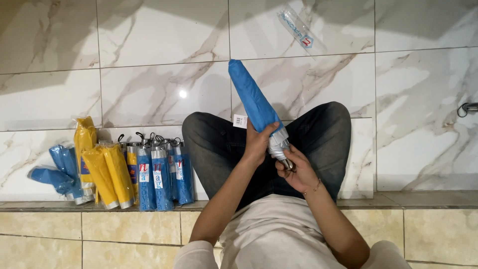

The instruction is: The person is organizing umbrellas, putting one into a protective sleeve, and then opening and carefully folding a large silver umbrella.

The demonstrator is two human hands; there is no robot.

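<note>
I hold a folded blue umbrella (253,95) over my lap, its tip pointing away from me and up to the left. My left hand (259,143) is wrapped round the lower part of the blue canopy, where a small white tag (240,121) hangs. My right hand (297,170) grips the silvery handle end (280,145) of the same umbrella, just below the left hand. My legs in dark jeans (219,149) are crossed on the marble floor.
To my left lies a row of folded umbrellas: blue sleeved ones (162,177), yellow ones (107,174) and loose blue ones (55,177). An empty clear plastic sleeve (297,29) lies on the floor ahead. A step edge (423,199) runs beneath me.
</note>
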